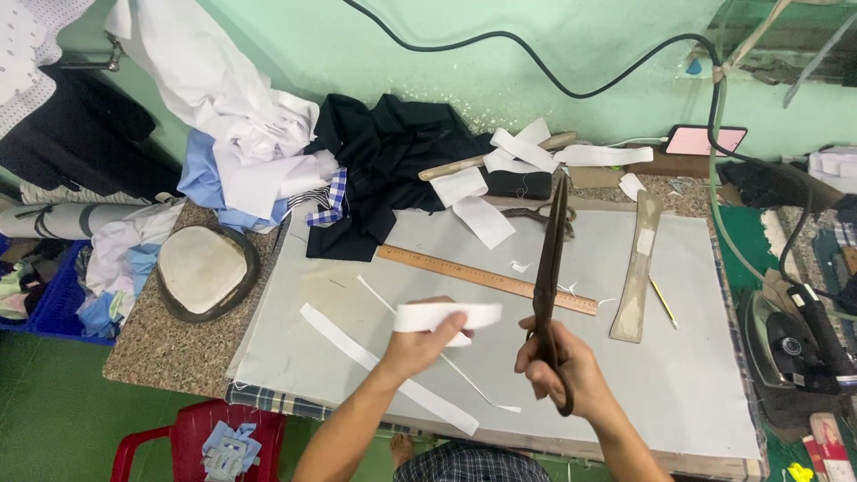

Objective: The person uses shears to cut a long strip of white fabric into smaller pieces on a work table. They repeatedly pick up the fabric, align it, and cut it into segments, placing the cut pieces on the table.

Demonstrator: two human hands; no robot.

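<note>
My left hand (418, 341) grips a short white fabric strip (451, 315), held level above the grey work sheet (696, 384). My right hand (558, 361) is closed around the handles of long dark scissors (548, 259), whose blades point away from me, just right of the strip's end. A long white strip (379, 364) and a thin white sliver (464, 375) lie on the sheet beneath my left hand. A wooden ruler (482, 278) lies slanted just beyond both hands.
A curved wooden tailor's ruler (636, 272) and a pencil (663, 303) lie to the right. Black cloth (384, 161), white strips (522, 152) and piled garments (237, 125) crowd the back. An iron (794, 348) sits far right, a padded pressing form (203, 268) left, a red stool (201, 442) below.
</note>
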